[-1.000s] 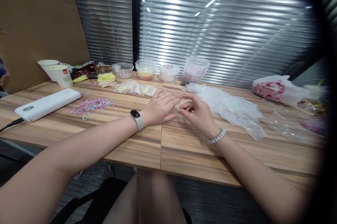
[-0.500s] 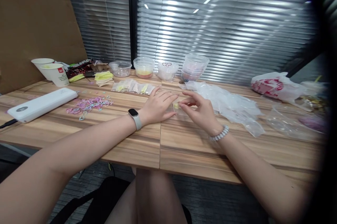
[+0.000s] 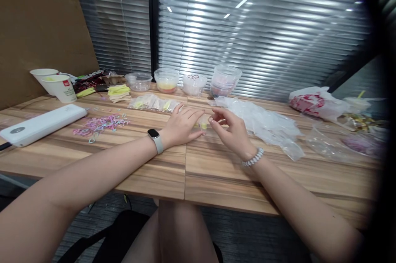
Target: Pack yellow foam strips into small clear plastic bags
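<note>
My left hand [image 3: 182,125], a watch on its wrist, rests on the wooden table [image 3: 216,172] with its fingers spread on a small clear plastic bag [image 3: 202,123] that holds something yellow. My right hand [image 3: 230,129], with a bead bracelet on the wrist, pinches the bag's right side between thumb and fingers. Both hands meet at the bag near the table's middle.
A pile of clear bags [image 3: 266,120] lies right of my hands. Pastel rubber bands [image 3: 99,123] and a white power bank [image 3: 40,123] lie at left. Paper cups [image 3: 57,83], plastic tubs [image 3: 167,79] and filled packets [image 3: 153,102] line the back. A red-printed bag [image 3: 318,102] sits far right.
The view has shifted slightly to the right and my hands have stayed together on the small bag, with the right fingers moving a little along its edge.
</note>
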`<state>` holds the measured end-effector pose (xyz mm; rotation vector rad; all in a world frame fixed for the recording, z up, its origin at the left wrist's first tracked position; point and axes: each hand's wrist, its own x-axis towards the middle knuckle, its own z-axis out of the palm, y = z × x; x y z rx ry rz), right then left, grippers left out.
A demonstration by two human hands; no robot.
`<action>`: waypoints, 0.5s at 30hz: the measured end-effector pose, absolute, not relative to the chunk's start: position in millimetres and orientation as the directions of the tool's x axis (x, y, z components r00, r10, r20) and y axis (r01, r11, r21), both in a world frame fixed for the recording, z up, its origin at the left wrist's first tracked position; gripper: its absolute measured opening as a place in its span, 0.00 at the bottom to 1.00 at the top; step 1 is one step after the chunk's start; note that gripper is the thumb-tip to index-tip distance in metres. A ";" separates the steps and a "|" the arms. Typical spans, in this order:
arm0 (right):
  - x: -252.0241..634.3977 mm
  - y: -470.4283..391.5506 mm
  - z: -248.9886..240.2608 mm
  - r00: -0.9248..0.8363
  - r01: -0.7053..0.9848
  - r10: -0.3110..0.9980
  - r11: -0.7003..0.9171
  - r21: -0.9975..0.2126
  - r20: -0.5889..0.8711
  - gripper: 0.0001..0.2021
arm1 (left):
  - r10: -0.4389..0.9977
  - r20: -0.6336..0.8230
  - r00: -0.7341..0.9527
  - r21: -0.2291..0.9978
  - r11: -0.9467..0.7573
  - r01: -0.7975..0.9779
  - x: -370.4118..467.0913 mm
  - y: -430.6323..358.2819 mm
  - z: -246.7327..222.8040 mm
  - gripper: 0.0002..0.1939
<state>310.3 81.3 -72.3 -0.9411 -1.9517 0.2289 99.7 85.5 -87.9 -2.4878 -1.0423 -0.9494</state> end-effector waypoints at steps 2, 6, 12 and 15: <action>310.1 81.1 -72.2 -0.279 0.520 0.713 0.675 -0.523 0.643 0.19 | 0.558 0.660 0.503 0.057 -0.705 0.707 99.8 87.4 -88.6 0.30; 308.8 80.3 -73.7 -0.298 0.504 0.752 0.647 -0.572 0.588 0.20 | 0.651 0.646 0.399 0.255 -0.677 0.691 98.3 93.2 -90.1 0.34; 308.4 77.7 -72.6 -0.324 0.489 0.770 0.634 -0.599 0.550 0.18 | 0.673 0.649 0.354 0.342 -0.674 0.655 95.5 96.3 -91.0 0.35; 307.4 76.5 -70.2 -0.402 0.506 0.768 0.641 -0.577 0.499 0.14 | 0.633 0.635 0.443 0.258 -0.715 0.650 95.8 95.6 -91.9 0.35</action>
